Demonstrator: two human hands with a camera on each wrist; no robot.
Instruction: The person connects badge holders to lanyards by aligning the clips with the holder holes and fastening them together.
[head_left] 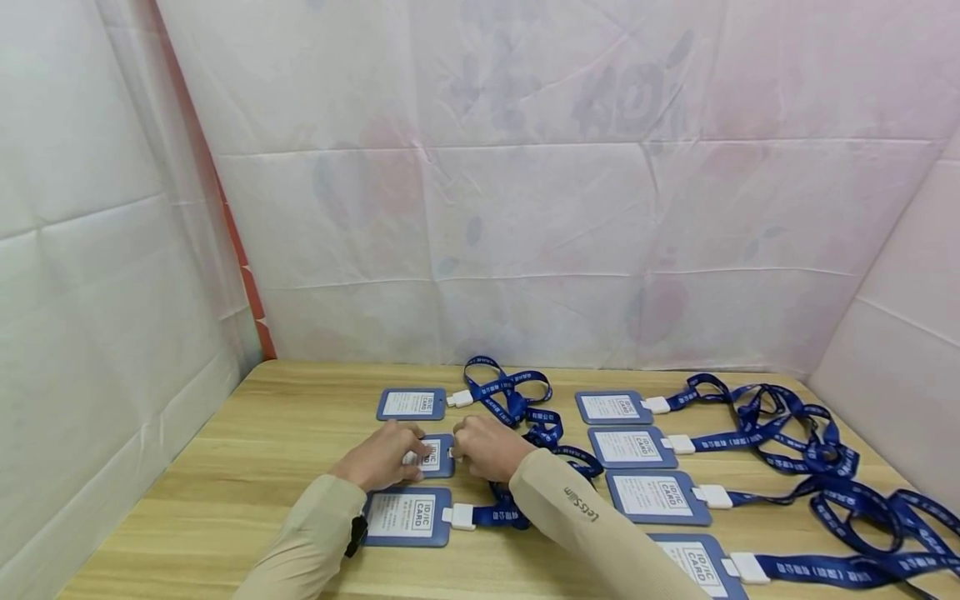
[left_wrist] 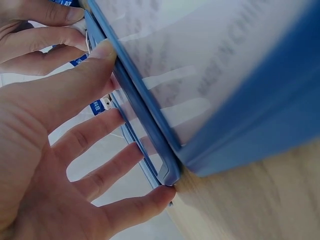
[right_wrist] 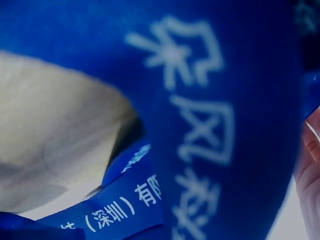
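Note:
My left hand (head_left: 384, 456) holds a blue badge holder (head_left: 442, 465) with a white ID/IC card, the middle one of the left column. In the left wrist view the thumb (left_wrist: 102, 52) is on one long edge and the other fingers are spread along the holder. At the holder's slotted end, my right hand (head_left: 489, 446) pinches the small white clip (left_wrist: 80, 25) of a lanyard, mostly hidden by the fingers. Blue lanyard ribbon (right_wrist: 200, 125) with white lettering fills the right wrist view, blurred and close.
Another badge holder (head_left: 411, 404) lies behind, and one (head_left: 405, 521) in front by the left wrist. To the right, a column of several clipped badge holders (head_left: 630, 447) has lanyards (head_left: 817, 446) heaped beside it. White cloth walls (head_left: 525, 208) enclose the wooden table (head_left: 187, 492).

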